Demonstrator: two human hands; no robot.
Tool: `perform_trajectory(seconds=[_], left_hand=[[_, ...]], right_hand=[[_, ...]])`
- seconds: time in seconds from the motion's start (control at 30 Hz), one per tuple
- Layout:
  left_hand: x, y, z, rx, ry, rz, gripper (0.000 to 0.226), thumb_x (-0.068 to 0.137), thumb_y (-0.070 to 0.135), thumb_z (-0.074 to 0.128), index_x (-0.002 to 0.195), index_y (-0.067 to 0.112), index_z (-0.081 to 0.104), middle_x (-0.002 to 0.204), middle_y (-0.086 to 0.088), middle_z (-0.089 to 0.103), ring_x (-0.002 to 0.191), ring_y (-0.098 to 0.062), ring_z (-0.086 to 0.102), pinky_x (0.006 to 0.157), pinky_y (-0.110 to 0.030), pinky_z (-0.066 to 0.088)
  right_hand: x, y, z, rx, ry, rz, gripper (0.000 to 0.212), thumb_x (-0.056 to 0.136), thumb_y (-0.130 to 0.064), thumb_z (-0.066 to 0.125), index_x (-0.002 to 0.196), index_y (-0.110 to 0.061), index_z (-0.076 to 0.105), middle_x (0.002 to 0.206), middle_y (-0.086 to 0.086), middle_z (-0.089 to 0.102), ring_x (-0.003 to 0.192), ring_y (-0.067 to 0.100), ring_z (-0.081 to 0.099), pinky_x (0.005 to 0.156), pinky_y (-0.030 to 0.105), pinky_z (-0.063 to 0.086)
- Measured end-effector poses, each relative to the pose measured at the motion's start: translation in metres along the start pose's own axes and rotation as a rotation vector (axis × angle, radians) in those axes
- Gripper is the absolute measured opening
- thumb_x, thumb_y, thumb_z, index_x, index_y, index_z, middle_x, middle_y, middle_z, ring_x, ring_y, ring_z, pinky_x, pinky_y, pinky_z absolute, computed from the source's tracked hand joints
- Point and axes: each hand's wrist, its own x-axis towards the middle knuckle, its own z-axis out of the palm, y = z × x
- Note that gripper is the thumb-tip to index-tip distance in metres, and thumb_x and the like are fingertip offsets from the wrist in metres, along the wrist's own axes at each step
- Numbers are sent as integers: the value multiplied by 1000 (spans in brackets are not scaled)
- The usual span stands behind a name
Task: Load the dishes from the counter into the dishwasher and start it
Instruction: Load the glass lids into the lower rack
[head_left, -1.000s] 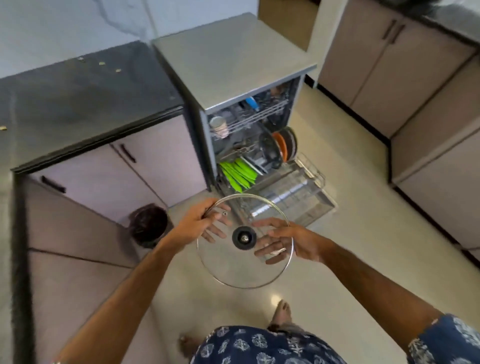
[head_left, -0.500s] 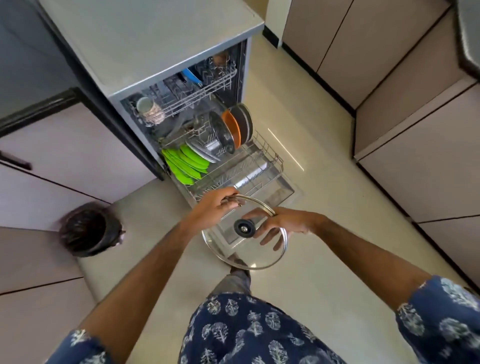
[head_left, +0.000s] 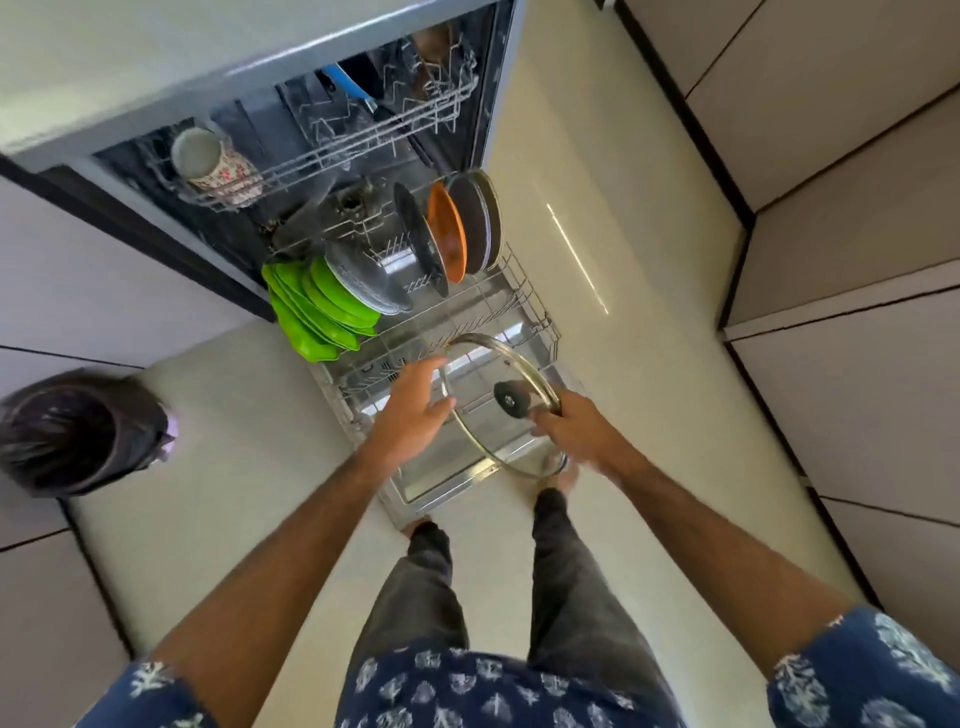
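A round glass lid (head_left: 488, 431) with a steel rim and black knob hangs tilted over the front of the pulled-out lower rack (head_left: 537, 312). My right hand (head_left: 576, 431) grips its right rim beside the knob. My left hand (head_left: 415, 410) is at the lid's left edge with fingers stretched out and the thumb against the rim. The rack holds green plates (head_left: 317, 306), a steel plate (head_left: 363, 280), a dark lid, an orange plate (head_left: 447, 234) and dark pans (head_left: 478, 223). A patterned cup (head_left: 218, 166) lies in the upper rack (head_left: 363, 140).
The open dishwasher door (head_left: 441, 483) lies flat just ahead of my feet. A bin with a dark bag (head_left: 78, 431) stands on the floor to the left. Cabinet fronts (head_left: 857, 312) line the right side, with pale floor between.
I have stepped closer and look more steeply down. The lid has moved forward over the rack and tilted. My left hand's fingers have loosened from the rim.
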Motion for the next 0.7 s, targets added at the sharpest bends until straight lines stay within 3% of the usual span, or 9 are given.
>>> perform_trajectory(seconds=[0.17, 0.27, 0.37, 0.5, 0.7], left_hand=[[63, -41, 54, 133, 40, -95, 49, 90, 10, 66, 136, 14, 52, 136, -10, 53, 128, -28, 48, 106, -31, 34], [106, -62, 93, 246, 87, -163, 49, 91, 14, 66, 137, 13, 51, 137, -12, 51, 128, -31, 48, 108, -40, 36], [147, -85, 125, 415, 73, -225, 55, 91, 20, 66, 141, 12, 46, 143, -13, 47, 129, -33, 46, 108, -42, 36], [195, -123, 148, 594, 87, -299, 70, 88, 34, 69, 147, 16, 36, 153, -12, 36, 140, -33, 36, 113, -50, 35], [253, -159, 158, 675, 75, -319, 101, 83, 44, 75, 157, 13, 13, 165, -12, 13, 152, -32, 12, 122, -52, 18]], right_hand=[[89, 38, -43, -49, 59, -38, 31, 100, -21, 50, 129, -25, 57, 101, 12, 71, 90, 28, 71, 74, 47, 60], [148, 66, -69, -102, 103, -68, 32, 99, -22, 49, 129, -21, 59, 92, 6, 69, 74, 18, 66, 70, 38, 60], [195, 85, -84, -99, 154, -80, 31, 97, -25, 47, 126, -23, 59, 91, 5, 69, 78, 20, 67, 75, 45, 60], [245, 97, -91, -121, 209, -112, 22, 99, -30, 48, 115, -24, 62, 80, 4, 67, 71, 23, 68, 71, 46, 61], [300, 109, -78, -219, 253, -152, 18, 98, -35, 49, 98, -22, 61, 74, 1, 65, 65, 23, 65, 68, 46, 60]])
